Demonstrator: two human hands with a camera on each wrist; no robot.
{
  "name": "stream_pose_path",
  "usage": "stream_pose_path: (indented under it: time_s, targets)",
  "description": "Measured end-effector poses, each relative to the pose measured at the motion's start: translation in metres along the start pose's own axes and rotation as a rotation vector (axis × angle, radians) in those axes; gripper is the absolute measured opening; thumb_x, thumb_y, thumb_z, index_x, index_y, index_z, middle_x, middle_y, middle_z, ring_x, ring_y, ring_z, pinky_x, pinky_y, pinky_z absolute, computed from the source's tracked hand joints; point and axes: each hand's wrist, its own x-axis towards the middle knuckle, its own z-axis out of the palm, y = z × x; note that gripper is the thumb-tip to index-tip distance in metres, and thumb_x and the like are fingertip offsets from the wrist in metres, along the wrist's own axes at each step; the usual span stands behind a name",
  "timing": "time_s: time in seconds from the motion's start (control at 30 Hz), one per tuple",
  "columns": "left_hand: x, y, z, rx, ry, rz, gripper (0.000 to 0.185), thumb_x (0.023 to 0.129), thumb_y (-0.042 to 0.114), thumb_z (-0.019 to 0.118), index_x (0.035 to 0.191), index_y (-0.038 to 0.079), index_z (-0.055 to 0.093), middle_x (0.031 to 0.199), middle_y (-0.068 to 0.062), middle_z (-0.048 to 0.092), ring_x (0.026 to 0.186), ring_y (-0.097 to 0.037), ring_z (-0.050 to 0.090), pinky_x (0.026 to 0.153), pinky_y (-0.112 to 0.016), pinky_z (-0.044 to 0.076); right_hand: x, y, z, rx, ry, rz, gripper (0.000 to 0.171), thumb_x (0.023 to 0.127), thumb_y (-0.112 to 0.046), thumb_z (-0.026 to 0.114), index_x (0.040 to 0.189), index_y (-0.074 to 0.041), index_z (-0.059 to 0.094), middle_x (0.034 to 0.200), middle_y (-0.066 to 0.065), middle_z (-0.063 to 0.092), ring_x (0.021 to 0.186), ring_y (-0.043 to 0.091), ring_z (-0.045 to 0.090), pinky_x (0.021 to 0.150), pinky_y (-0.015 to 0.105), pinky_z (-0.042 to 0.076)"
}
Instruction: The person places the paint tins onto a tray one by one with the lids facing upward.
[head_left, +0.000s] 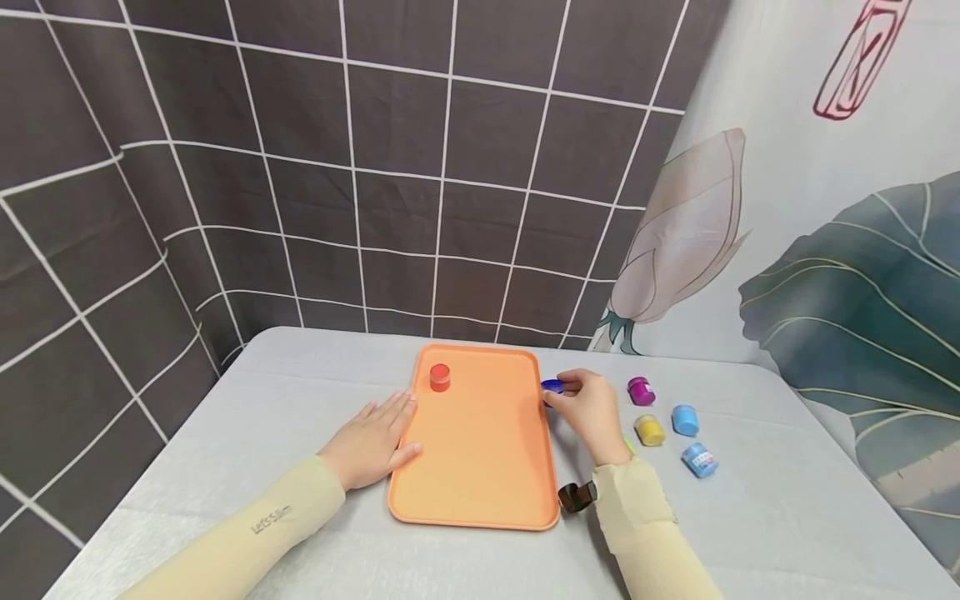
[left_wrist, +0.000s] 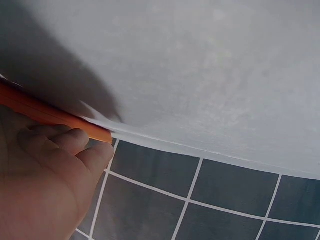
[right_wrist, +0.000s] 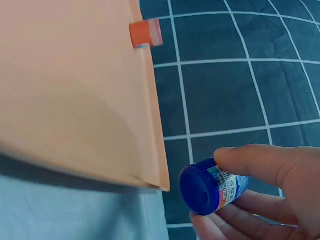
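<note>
Pinched in the right hand (head_left: 592,411), a blue jar (right_wrist: 210,186) hovers at the orange tray's (head_left: 480,467) right edge. Flat, fingers relaxed, the left hand (head_left: 371,440) touches its left edge. One red jar (head_left: 439,377) stands near the tray's far left corner.

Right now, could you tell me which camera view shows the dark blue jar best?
The right wrist view: the dark blue jar fills the foreground, lid and label plain, pinched by the right hand. The head view shows only a sliver of it beside the orange tray. The left wrist view does not show it.
</note>
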Motion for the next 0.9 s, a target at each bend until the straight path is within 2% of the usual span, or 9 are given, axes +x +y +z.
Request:
stream_pose_path:
  time_s: [0.27, 0.47, 0.7, 0.9]
  targets:
    - [0.002, -0.001, 0.002, 0.010, 0.000, 0.001, 0.072, 0.104, 0.044, 0.051, 0.152, -0.008, 0.036, 0.160, -0.023, 0.035, 0.149, -0.037, 0.031, 0.119, -0.058, 0.026, 0.006, -0.009, 0.006, 0.098, -0.034, 0.000, 0.035, 0.080, -0.007, 0.085, 0.109, 0.006, 0.069, 0.098, 0.020, 0.073, 0.089, 0.032, 0.073, 0.086, 0.044, 0.060]
    - [0.001, -0.002, 0.003, 0.005, 0.010, 0.002, 0.072, 0.104, 0.044, 0.051, 0.152, -0.008, 0.037, 0.159, -0.023, 0.036, 0.149, -0.038, 0.032, 0.119, -0.059, 0.026, 0.014, -0.012, 0.011, 0.209, -0.109, 0.082, 0.037, 0.080, -0.004, 0.085, 0.112, 0.004, 0.067, 0.104, 0.021, 0.072, 0.096, 0.032, 0.074, 0.091, 0.042, 0.058]
    - [0.000, -0.002, 0.003, 0.012, 0.013, 0.002, 0.073, 0.104, 0.044, 0.051, 0.152, -0.008, 0.037, 0.159, -0.023, 0.036, 0.149, -0.037, 0.031, 0.119, -0.058, 0.027, 0.022, -0.012, 0.024, 0.338, -0.151, 0.089, 0.037, 0.078, 0.005, 0.084, 0.110, 0.007, 0.067, 0.105, 0.024, 0.072, 0.095, 0.030, 0.075, 0.084, 0.033, 0.060]
    - [0.001, -0.002, 0.004, 0.015, 0.014, 0.007, 0.072, 0.104, 0.044, 0.051, 0.152, -0.008, 0.037, 0.159, -0.023, 0.036, 0.149, -0.037, 0.032, 0.118, -0.059, 0.027, 0.025, -0.018, 0.035, 0.373, -0.151, 0.107, 0.038, 0.074, 0.006, 0.087, 0.108, 0.006, 0.068, 0.103, 0.023, 0.073, 0.094, 0.030, 0.075, 0.083, 0.033, 0.060]
